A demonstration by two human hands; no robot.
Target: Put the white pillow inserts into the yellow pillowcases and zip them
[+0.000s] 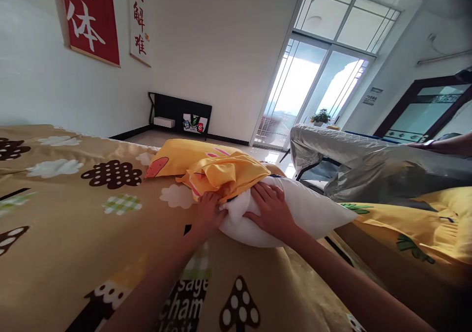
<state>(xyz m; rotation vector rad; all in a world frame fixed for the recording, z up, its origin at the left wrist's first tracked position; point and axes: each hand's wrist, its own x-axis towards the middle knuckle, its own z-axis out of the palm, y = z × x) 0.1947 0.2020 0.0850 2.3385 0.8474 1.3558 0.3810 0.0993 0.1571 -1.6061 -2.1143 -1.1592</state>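
Observation:
A white pillow (309, 209) lies partly inside a yellow pillowcase (236, 169) on the patterned bed sheet. Bunched folds of the case cover the pillow's far left end. My left hand (211, 210) pinches the edge of the pillowcase beside the pillow's near left corner; its fingertips are partly hidden in the cloth. On top of the pillow, just right of the case opening, my right hand (271, 208) grips the white fabric with bent fingers and the thumb set apart.
The tan sheet (147, 243) with clouds and mushrooms spreads below. Another yellow pillow (405, 224) lies at right. Beyond stands a table under a silvery plastic cover (350, 150), with another person's arm (450, 144) over it. A black low shelf (180, 110) stands by the wall.

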